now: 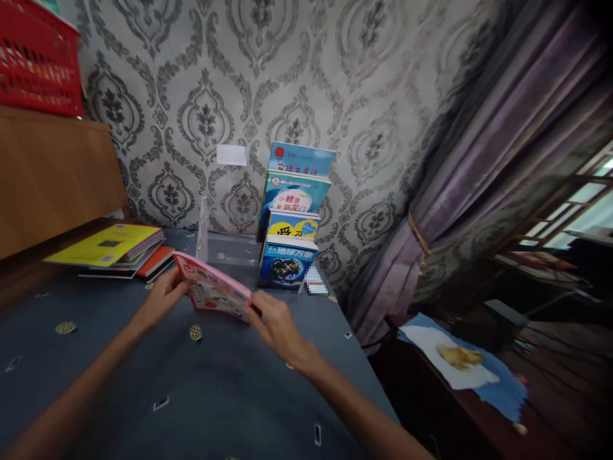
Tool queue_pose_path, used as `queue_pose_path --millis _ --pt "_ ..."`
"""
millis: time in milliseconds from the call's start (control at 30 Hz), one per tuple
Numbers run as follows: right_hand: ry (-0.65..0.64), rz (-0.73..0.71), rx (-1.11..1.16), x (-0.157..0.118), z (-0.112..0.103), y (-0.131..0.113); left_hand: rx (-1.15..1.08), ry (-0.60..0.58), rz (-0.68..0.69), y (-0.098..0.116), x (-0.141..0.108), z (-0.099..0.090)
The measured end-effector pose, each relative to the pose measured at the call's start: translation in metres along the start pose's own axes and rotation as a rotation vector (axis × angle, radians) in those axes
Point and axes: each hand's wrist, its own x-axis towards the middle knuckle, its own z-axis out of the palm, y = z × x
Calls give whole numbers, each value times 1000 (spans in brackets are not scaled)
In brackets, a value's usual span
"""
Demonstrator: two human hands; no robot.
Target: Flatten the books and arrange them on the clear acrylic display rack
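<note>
well, from where i stand, taking the wall as twelve o'clock for the person, the damask-patterned wallpaper (373,147) fills most of the view. a mauve curtain (431,191) hangs at one to two o'clock, gathered by a tieback (419,235), presumably to hold it off the window. below spreads the table (230,390) under its dark blue-grey printed cloth. at ten to eleven o'clock sits a wooden cabinet (52,172), with a red plastic basket (41,70) on top, up off the work surface.

near twelve o'clock, against the wall, stands a transparent book stand (232,262); its books rise in steps, the earth-covered 地球万象 (285,268) lowest in front, likely so that every title shows. a flat pile of books (105,246), yellow on top, lies at about ten thirty.

the pink-covered booklet (218,291) is between the hands, in front of the stand, just short of twelve. the left hand (163,294) has its fingers closed on the left end; the right hand (278,326) pinches the right end. holding both ends probably steadies such thin, slightly bowed pages. whether its lower edge touches the cloth, i cannot tell.
</note>
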Motion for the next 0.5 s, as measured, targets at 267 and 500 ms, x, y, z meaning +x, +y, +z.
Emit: queue_pose_path --millis 267,500 --pt "-10 -142 -255 -10 21 -23 -26 106 88 -6 -10 -7" --pt "219 -239 -303 -6 23 -11 -110 150 341 8 11 -4"
